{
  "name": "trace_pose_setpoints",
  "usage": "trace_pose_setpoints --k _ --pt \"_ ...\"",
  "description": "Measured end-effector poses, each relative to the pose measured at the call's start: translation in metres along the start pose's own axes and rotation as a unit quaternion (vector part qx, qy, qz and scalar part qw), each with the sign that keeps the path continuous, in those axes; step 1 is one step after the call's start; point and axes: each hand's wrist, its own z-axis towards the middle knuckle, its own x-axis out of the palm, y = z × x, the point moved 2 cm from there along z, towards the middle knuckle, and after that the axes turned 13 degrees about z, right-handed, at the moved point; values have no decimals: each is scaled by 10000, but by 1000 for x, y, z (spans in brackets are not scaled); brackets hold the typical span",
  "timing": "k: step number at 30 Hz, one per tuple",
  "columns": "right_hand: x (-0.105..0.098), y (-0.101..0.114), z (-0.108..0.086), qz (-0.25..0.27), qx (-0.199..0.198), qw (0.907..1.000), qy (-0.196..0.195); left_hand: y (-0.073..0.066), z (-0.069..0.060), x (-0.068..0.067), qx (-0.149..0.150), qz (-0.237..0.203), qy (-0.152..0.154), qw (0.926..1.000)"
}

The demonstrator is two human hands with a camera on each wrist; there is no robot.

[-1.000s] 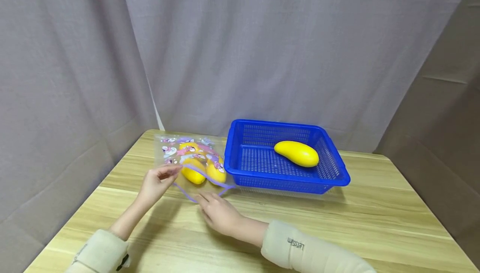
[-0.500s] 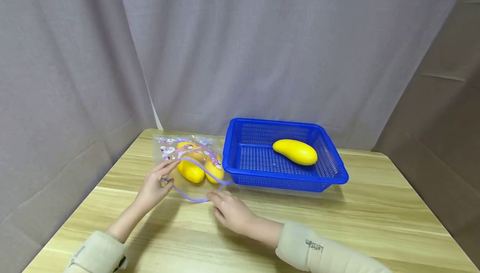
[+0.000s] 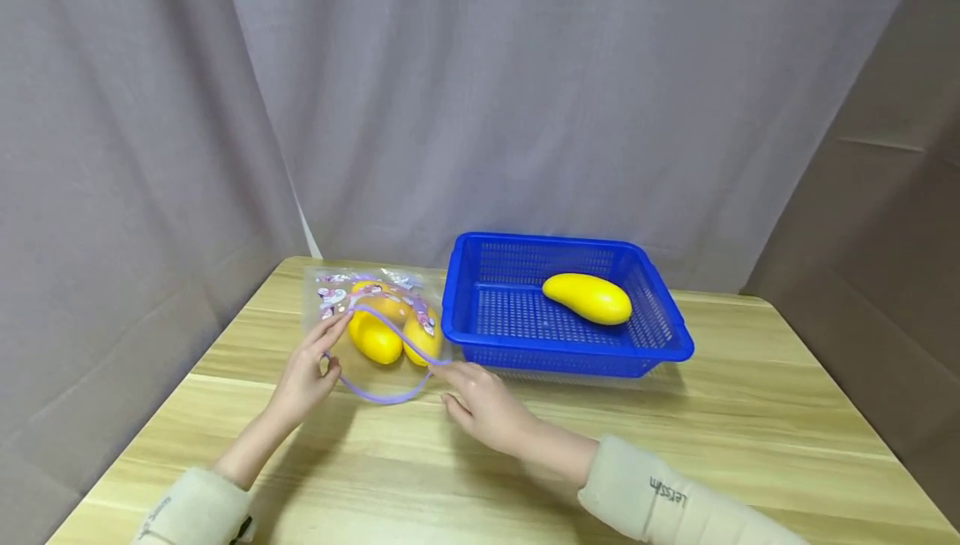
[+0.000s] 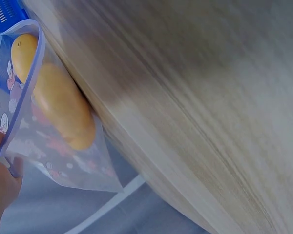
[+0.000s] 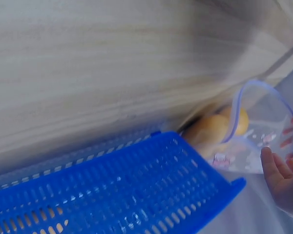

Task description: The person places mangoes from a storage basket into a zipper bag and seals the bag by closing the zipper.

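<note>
A clear zip bag point(image 3: 330, 278) with purple edging and a cartoon print lies at the table's left, its mouth spread towards me. Several yellow mangoes point(image 3: 375, 339) are inside it; two mangoes point(image 4: 63, 105) show in the left wrist view. My left hand point(image 3: 302, 374) holds the left corner of the bag's mouth, fingers at the upper rim and thumb lower down. At the right corner, the extended fingers of my right hand point(image 3: 491, 412) touch the rim, the thumb standing apart. Another mango point(image 3: 588, 298) lies in a blue plastic basket point(image 3: 555, 347).
The basket stands close beside the bag's right side. Below both is a wooden table point(image 3: 420, 478), with a grey curtain point(image 3: 510, 95) hanging behind and to the left. A brown panel point(image 3: 862, 220) rises at the right.
My right hand has moved right along the bag's lower rim to its right corner. The bag's mouth has spread wider. My left fingers have lifted the upper rim slightly.
</note>
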Motion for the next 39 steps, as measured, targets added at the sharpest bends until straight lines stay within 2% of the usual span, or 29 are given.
trace_pose_setpoints --k 6,19,26,29,34,39 --pt "-19 0 0 -61 30 9993 -361 0 2 0 -15 207 0 9998" --pt "-43 -12 -4 -44 114 9955 -938 2 1 -1 -131 168 36 9998" --pt "-60 -24 -12 -128 495 9923 -1126 1 0 1 -199 296 187 9992" --pt "-69 -32 -17 -187 710 9902 -1190 1 0 1 -267 133 244 9993" --pt "-84 -48 -21 -34 864 9864 -1396 3 0 -1 -317 17 198 9993" --pt "-95 -63 -26 93 1010 9810 -1651 4 0 -1 -322 91 71 9994"
